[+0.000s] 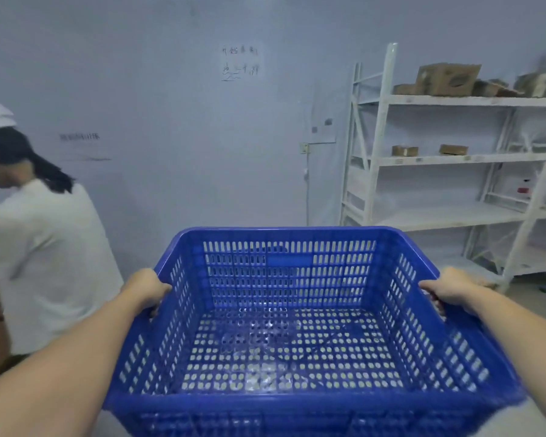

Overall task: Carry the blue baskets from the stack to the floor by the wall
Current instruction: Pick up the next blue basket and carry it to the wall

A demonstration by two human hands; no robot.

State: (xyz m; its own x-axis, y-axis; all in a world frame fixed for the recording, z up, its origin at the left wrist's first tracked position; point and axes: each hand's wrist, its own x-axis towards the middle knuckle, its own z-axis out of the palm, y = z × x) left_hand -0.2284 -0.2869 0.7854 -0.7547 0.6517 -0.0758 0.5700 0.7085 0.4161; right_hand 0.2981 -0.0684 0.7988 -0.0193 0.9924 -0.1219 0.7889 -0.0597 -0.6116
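A blue perforated plastic basket (290, 234) fills the lower middle of the head view, held up in front of me with its open top toward me and nothing inside it. My left hand (147, 290) grips the rim of its left side wall. My right hand (448, 290) grips the rim of its right side wall. Through the holes in the basket's bottom the pale floor shows. The stack of baskets is not in view.
A pale wall (177, 121) with handwritten notes stands straight ahead. A person in a white shirt and cap (44, 241) stands close at the left, bent forward. White metal shelving (454, 159) with a few cardboard boxes lines the right side.
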